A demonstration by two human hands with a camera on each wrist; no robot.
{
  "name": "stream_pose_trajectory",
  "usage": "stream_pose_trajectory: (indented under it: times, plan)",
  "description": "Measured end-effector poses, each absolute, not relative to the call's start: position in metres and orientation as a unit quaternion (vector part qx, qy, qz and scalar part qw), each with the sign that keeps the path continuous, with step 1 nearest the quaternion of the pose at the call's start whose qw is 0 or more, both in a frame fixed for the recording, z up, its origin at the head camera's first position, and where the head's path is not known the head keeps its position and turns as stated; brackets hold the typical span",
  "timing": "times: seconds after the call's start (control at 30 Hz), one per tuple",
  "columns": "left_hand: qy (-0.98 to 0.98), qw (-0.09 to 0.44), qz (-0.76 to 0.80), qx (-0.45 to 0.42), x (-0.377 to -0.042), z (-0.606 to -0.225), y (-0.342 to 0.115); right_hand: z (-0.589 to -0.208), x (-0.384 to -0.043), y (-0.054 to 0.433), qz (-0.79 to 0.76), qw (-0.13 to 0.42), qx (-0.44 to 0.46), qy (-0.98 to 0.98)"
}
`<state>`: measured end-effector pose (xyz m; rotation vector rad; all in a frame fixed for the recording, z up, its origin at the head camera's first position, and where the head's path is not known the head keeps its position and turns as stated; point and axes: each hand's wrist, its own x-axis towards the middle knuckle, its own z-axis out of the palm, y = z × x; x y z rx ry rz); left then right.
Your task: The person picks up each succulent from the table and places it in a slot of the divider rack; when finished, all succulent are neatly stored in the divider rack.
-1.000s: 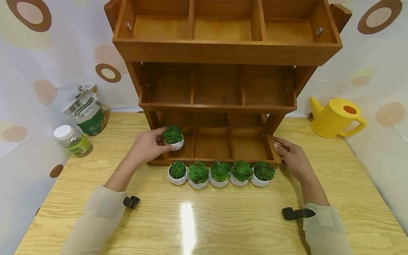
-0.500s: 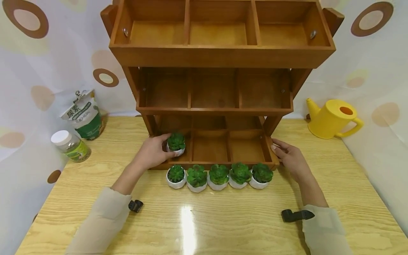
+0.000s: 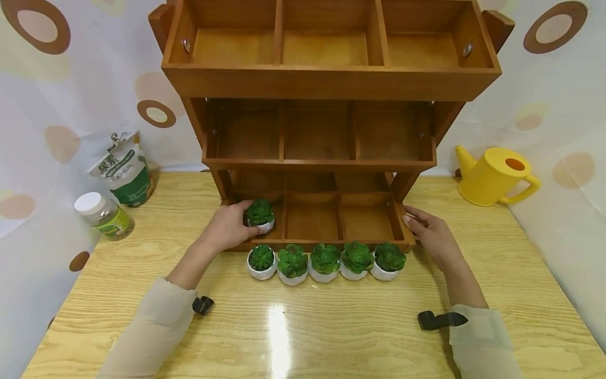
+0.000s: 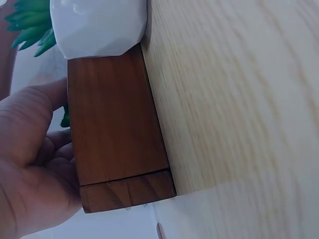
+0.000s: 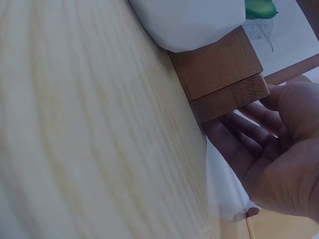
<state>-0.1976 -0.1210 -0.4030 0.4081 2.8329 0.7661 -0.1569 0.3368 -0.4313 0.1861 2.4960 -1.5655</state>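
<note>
My left hand (image 3: 229, 226) grips a small potted succulent (image 3: 260, 212) in a white pot, low inside the front left compartment of the bottom tier. From the left wrist, the wooden tray's front board (image 4: 114, 119) hides most of that plant. At the other end, my right hand (image 3: 433, 234) holds the right side of the wooden plant rack (image 3: 326, 246). Its thumb lies at the top edge and its fingers touch the outer side board (image 5: 232, 98). Several more potted succulents (image 3: 324, 261) stand in a row on the table along the rack's front.
The rack's middle tier (image 3: 319, 164) and top tier (image 3: 331, 83) overhang the bottom one. To the left stand a white-capped jar (image 3: 105, 216) and a green and white bag (image 3: 124, 171) with a clip. A yellow watering can (image 3: 494, 179) is at the right.
My left hand has moved slightly right and down, lowering the potted succulent into the front left compartment. My right hand stays on the rack's side. The head view has shifted a little.
</note>
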Motion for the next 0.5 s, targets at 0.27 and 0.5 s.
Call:
stream_pose_trajectory:
  times: [0.27,0.5]
  plan:
    - [0.951,0.087,0.269,0.128,-0.191,-0.406,-0.126,-0.435,-0.158,0.334,-0.538,0.103,0.062,0.835]
    - [0.941,0.043,0.301,0.148,-0.171,-0.401,-0.134,-0.434,-0.158,0.336,-0.533,0.094,0.059,0.839]
